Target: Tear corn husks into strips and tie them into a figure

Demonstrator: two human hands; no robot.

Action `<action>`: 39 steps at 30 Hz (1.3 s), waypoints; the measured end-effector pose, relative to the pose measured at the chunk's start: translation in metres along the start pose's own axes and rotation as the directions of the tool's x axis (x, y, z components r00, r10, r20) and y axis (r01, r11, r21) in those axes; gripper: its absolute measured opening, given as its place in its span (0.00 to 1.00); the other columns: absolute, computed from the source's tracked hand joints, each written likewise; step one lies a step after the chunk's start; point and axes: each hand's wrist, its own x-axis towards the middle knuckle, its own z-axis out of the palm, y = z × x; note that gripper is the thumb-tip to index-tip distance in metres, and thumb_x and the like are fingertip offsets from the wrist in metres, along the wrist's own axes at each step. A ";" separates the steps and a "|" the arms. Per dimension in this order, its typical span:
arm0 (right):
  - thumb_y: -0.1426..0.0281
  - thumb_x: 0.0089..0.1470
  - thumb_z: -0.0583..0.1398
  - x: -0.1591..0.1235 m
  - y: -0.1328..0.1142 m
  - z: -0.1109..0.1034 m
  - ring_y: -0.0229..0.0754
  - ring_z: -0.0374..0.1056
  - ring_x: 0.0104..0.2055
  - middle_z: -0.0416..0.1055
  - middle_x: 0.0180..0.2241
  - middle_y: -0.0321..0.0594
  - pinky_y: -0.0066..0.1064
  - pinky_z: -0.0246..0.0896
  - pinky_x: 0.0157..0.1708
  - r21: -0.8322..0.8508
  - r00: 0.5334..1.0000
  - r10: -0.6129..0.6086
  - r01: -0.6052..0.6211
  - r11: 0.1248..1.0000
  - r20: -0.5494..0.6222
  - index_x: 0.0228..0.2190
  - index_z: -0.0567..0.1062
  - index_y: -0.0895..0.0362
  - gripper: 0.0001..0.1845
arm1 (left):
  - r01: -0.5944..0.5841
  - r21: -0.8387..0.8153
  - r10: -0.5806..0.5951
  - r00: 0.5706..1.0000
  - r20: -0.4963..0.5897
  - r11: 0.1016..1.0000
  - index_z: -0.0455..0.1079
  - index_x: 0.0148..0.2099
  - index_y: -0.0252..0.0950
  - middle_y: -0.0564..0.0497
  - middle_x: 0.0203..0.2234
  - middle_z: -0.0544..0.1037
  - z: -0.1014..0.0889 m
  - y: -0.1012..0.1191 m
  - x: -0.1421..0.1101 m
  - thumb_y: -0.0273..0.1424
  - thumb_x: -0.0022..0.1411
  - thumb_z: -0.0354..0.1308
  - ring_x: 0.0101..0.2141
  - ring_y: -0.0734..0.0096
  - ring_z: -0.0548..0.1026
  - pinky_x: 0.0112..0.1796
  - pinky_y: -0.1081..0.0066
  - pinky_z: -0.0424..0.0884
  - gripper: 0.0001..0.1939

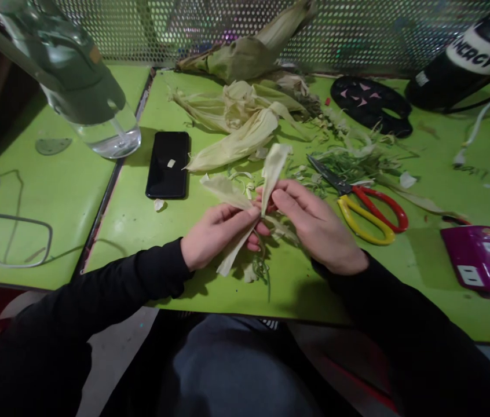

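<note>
Between my two hands are pale strips of corn husk [274, 165], spread out in several directions from the pinched middle. My left hand [221, 230] closes thumb and fingers on the husk strips where they meet. Fingers of my right hand [314, 220] are bent onto the upright strip, close against the left fingertips. Beneath the hands lie green and pale scraps [262, 269]. Just right of my right hand rest scissors [353, 191] with one red and one yellow handle, blades parted a little. Behind the hands is a pile of dried corn husks [240, 124].
A black phone [167, 165] lies left, near a water bottle [97, 110]. Shredded green bits [353, 159] spread behind the scissors. At right are a purple power socket box [483, 258], a black palette-shaped object [370, 104] and a black bottle [462, 69]. A perforated metal screen [349, 35] borders the back.
</note>
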 end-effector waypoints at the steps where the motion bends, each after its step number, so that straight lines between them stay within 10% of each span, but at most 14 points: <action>1: 0.60 0.64 0.56 0.001 -0.002 -0.004 0.41 0.73 0.41 0.77 0.39 0.37 0.33 0.67 0.45 -0.042 1.000 -0.014 0.015 0.999 0.028 0.38 0.77 0.53 0.13 | 0.008 -0.044 -0.008 1.000 -0.013 0.999 0.73 0.38 0.29 0.49 0.26 0.79 0.000 0.002 0.000 0.30 0.66 0.56 0.22 0.79 0.74 0.30 0.76 0.75 0.08; 14: 0.69 0.57 0.61 0.001 -0.002 -0.009 0.39 0.71 0.31 0.76 0.31 0.37 0.31 0.64 0.31 -0.321 0.980 -0.199 0.184 0.929 -0.015 0.35 0.73 0.54 0.02 | -0.115 0.018 0.116 0.993 -0.004 0.993 0.78 0.40 0.30 0.49 0.29 0.83 -0.009 0.003 0.004 0.28 0.58 0.66 0.33 0.72 0.81 0.43 0.70 0.78 0.08; 27: 0.69 0.58 0.62 -0.007 -0.006 0.001 0.41 0.72 0.32 0.77 0.30 0.37 0.35 0.67 0.34 -0.451 0.932 -0.362 0.309 0.837 -0.033 0.30 0.76 0.52 0.04 | -0.257 0.365 0.280 0.960 -0.011 0.895 0.79 0.32 0.31 0.52 0.23 0.78 -0.013 0.000 0.008 0.41 0.53 0.69 0.27 0.75 0.73 0.32 0.73 0.74 0.16; 35: 0.65 0.58 0.62 -0.010 -0.003 0.011 0.40 0.71 0.30 0.75 0.30 0.36 0.31 0.66 0.29 -0.256 0.979 -0.169 0.135 0.957 -0.117 0.32 0.73 0.53 0.05 | -0.304 0.424 0.310 0.949 0.056 0.853 0.79 0.33 0.31 0.51 0.25 0.79 -0.017 0.013 0.010 0.38 0.55 0.68 0.29 0.74 0.74 0.34 0.73 0.73 0.13; 39: 0.69 0.60 0.60 -0.009 -0.004 0.003 0.43 0.72 0.36 0.75 0.35 0.41 0.37 0.68 0.36 -0.385 0.918 -0.375 0.301 0.872 -0.131 0.38 0.73 0.53 0.03 | -0.286 0.358 0.268 0.958 0.098 0.889 0.79 0.38 0.30 0.48 0.28 0.81 -0.020 0.015 0.009 0.39 0.53 0.70 0.30 0.73 0.76 0.36 0.70 0.75 0.16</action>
